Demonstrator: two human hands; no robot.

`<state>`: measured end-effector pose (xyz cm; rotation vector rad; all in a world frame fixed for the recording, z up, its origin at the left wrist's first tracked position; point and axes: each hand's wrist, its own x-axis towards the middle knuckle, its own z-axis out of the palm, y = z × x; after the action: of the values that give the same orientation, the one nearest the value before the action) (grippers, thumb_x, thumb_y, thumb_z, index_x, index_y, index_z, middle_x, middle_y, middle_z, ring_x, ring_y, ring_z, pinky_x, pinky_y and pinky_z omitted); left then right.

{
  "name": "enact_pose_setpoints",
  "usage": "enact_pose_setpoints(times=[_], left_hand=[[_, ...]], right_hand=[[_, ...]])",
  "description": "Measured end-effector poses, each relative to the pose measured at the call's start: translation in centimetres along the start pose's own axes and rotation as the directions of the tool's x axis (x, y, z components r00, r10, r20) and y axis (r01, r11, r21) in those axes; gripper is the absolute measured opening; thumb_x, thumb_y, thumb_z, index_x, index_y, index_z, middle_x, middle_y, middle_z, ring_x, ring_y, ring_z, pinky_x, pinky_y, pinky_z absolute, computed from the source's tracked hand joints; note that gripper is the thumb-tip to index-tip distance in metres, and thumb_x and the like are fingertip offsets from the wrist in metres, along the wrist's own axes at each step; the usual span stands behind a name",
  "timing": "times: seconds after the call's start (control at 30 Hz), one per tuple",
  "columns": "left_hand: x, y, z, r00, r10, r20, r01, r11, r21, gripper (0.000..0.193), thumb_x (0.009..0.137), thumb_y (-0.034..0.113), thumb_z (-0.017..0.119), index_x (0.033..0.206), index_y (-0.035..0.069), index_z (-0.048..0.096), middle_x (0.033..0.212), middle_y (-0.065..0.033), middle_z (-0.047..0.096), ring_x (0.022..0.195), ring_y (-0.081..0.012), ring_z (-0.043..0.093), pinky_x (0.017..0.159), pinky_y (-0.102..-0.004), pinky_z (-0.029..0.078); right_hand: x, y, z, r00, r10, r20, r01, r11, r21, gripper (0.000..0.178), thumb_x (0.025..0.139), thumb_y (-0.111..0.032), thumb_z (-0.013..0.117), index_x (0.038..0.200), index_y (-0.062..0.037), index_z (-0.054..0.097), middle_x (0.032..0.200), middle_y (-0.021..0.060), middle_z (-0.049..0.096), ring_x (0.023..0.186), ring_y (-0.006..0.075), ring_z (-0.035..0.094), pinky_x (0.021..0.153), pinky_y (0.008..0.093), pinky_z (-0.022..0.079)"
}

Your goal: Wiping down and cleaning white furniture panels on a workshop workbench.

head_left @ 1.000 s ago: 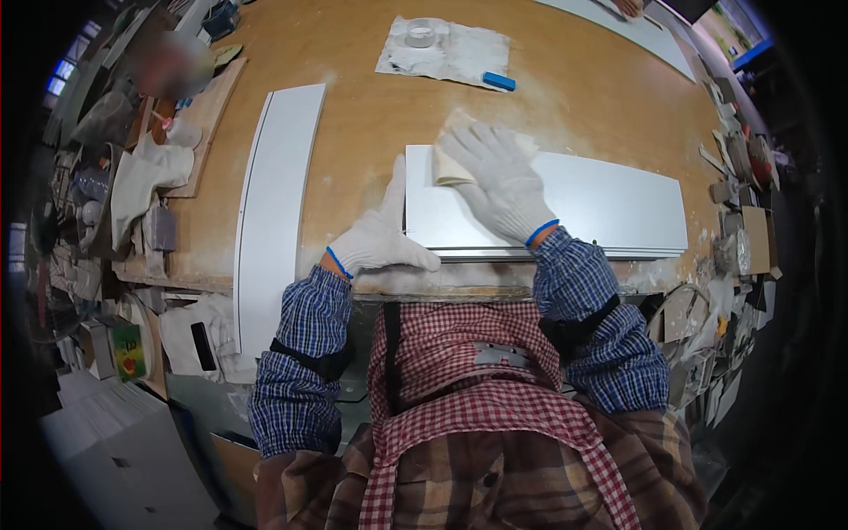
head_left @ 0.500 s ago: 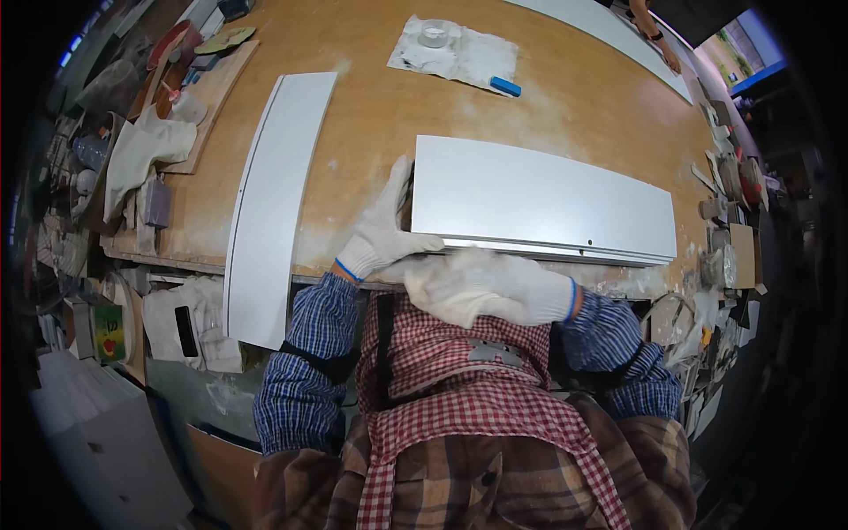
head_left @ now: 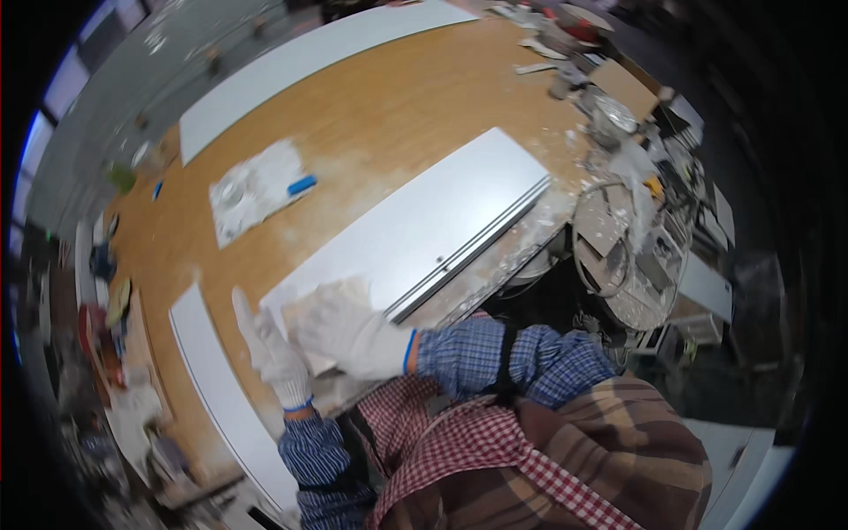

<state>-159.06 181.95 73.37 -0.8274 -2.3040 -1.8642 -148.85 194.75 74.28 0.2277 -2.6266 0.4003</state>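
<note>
A long white panel [head_left: 424, 225], with dark grooves and a small hole along its near edge, lies on the wooden worktable. At the panel's left end my right hand [head_left: 353, 336], in a white knit glove, presses a pale beige cloth [head_left: 353, 290] against the top face. Motion blurs its fingers a little. My left hand [head_left: 272, 353], gloved too, stands beside that same end with its fingers stretched out. Whether it touches the panel's end I cannot tell. Left of it lies a second, narrower white panel [head_left: 208, 353].
The worktable [head_left: 389, 106] carries a third long white panel [head_left: 309, 66] along its far side. A white cloth [head_left: 252, 199] with a roll of tape and a blue block [head_left: 302, 185] lies beyond my panel. Cluttered tools and scraps line the right edge, with a round bin [head_left: 609, 243] below.
My view has swung to the right. My right hand has moved the cloth from the panel's near edge onto its top face at the left end. My left thumb has come off the near edge.
</note>
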Motion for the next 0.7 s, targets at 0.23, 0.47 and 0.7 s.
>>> enact_pose_setpoints(times=[0.23, 0.47, 0.7], left_hand=[[0.0, 0.7, 2.3, 0.982, -0.079, 0.17, 0.04, 0.975, 0.22, 0.067, 0.104, 0.044, 0.046, 0.153, -0.001, 0.038, 0.153, -0.0222, 0.044, 0.143, -0.038, 0.04, 0.116, -0.0441, 0.034], [0.9, 2.7, 2.5, 0.842, -0.111, 0.529, -0.401, 0.526, 0.75, 0.074, 0.098, 0.049, 0.052, 0.146, -0.006, 0.042, 0.156, -0.0268, 0.035, 0.141, -0.0509, 0.032, 0.116, -0.0565, 0.027], [-4.7, 2.7, -0.8, 0.765, 0.073, 0.64, -0.616, 0.372, 0.694, 0.095, 0.081, 0.07, 0.062, 0.136, -0.006, 0.046, 0.145, -0.0307, 0.041, 0.135, -0.0502, 0.037, 0.115, -0.0612, 0.024]], right_hand=[[-6.7, 10.0, -6.4, 0.976, 0.199, -0.091, -0.204, 0.978, -0.052, 0.044, 0.079, -0.02, 0.064, 0.121, -0.0059, 0.059, 0.129, 0.0142, 0.056, 0.124, 0.0316, 0.05, 0.112, 0.0494, 0.034], [-17.2, 26.2, -13.8, 0.852, 0.428, -0.302, -0.523, 0.698, -0.489, 0.046, 0.089, -0.027, 0.061, 0.132, -0.0117, 0.057, 0.136, 0.0128, 0.054, 0.124, 0.031, 0.048, 0.109, 0.0467, 0.033], [-15.0, 16.9, -14.0, 0.87, 0.47, -0.151, -0.493, 0.81, -0.318, 0.052, 0.086, -0.03, 0.064, 0.131, -0.0066, 0.055, 0.129, 0.0137, 0.055, 0.122, 0.0324, 0.046, 0.113, 0.0506, 0.03]])
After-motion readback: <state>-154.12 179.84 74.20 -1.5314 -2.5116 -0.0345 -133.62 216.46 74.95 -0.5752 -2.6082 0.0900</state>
